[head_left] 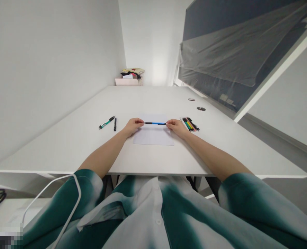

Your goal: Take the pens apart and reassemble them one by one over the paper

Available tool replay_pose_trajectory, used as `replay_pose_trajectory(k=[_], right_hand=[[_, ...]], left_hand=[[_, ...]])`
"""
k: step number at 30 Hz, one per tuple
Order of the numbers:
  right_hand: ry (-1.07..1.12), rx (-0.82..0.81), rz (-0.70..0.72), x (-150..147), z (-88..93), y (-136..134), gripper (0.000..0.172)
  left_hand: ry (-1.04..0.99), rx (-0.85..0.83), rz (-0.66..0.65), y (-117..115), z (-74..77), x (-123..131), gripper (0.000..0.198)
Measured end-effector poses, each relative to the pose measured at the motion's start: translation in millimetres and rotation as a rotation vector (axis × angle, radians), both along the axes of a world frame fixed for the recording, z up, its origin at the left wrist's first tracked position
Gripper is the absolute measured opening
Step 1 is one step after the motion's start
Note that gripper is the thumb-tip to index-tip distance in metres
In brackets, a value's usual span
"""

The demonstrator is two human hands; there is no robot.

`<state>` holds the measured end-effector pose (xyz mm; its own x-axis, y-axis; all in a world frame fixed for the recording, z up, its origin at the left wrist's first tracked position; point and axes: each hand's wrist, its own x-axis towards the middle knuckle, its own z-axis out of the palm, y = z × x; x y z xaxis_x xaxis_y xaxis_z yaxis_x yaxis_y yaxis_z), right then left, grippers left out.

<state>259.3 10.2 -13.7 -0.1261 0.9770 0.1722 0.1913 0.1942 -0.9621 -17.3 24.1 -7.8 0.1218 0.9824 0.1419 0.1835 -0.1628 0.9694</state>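
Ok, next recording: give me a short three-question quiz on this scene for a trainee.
1. True or false: the left hand and right hand hold the blue-and-black pen near its opposite ends.
2. Multiple choice: what lies beneath that pen?
A. a sheet of white paper
B. a cutting mat
C. a metal tray
3. Short answer: how many separate pens lie on the white desk to the left of the sheet?

Key: 1. True. 2. A. 3. Two.
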Motion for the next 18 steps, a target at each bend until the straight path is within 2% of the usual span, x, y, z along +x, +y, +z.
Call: replay_pose_trajectory(k=[9,18], right_hand=[[-0.025,0.013,0.0,0.6,-0.5,0.0,0.016],[-0.037,0.013,0.006,0.6,-3.2,3.1,0.023]], left_hand=[[0.02,-0.029,0.027,-3.5,3.7,0.7,0.019],[0.022,-0.027,0.02,0.2,1.7,1.4,0.021]])
